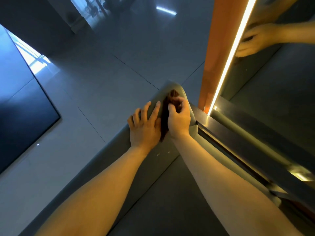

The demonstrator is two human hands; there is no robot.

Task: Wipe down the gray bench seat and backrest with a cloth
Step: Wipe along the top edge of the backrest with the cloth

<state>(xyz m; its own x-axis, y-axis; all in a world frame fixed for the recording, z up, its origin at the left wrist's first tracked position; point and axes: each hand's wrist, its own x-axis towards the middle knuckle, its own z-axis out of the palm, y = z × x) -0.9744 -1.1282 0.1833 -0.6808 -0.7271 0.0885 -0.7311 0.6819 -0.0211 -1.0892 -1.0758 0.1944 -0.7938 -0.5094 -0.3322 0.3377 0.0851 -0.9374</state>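
The gray bench (148,181) runs from the bottom of the view up to its rounded far end near the middle. A dark brown cloth (170,106) lies on that far end. My right hand (179,120) grips the cloth, fingers curled over its blurred upper part. Just left of the cloth, my left hand (144,126) rests flat on the bench with its fingers spread, its thumb side touching the cloth's edge. Part of the cloth is hidden under my right hand.
A glossy gray tiled floor (102,74) spreads left of the bench. On the right stand an orange panel (219,40) with a bright light strip (230,53) and a mirror-like wall (272,74) reflecting a hand. A dark metal ledge (238,133) runs behind the bench.
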